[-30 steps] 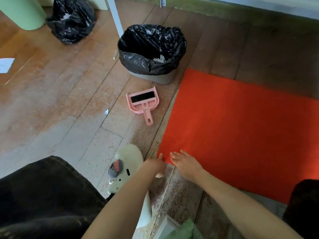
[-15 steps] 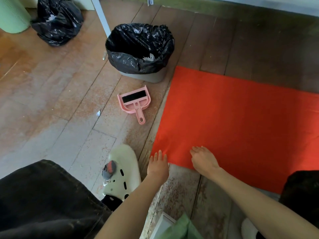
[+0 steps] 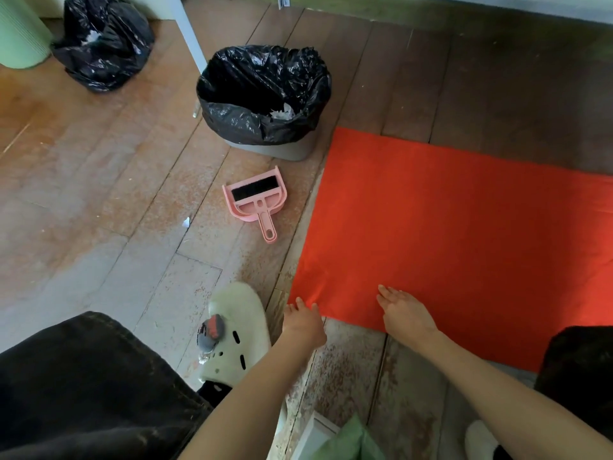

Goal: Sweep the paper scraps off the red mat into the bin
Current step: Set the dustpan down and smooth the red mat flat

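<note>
Floor scrap [image 3: 185, 222]: one white piece left of dustpan; judged outstanding.
Bin [image 3: 275, 152]: lined, scraps [image 3: 282, 112] inside, by mat's far-left corner.
Dustpan [image 3: 255, 207]: on floor, brush [image 3: 253, 188] in it, unheld.
Left hand [image 3: 303, 322]: fingers straight, touching mat's near-left corner, empty.
Right hand [image 3: 406, 312]: flat on mat's near edge, empty.
Red mat [image 3: 464, 234]: no scraps visible; sweeping judged done.

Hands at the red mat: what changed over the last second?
The right hand slid right along the near edge of the red mat, away from the left hand, and lies flat on it. The left hand stayed at the near-left corner. No grasp or release visible. The pink dustpan and bin stayed put.
</note>
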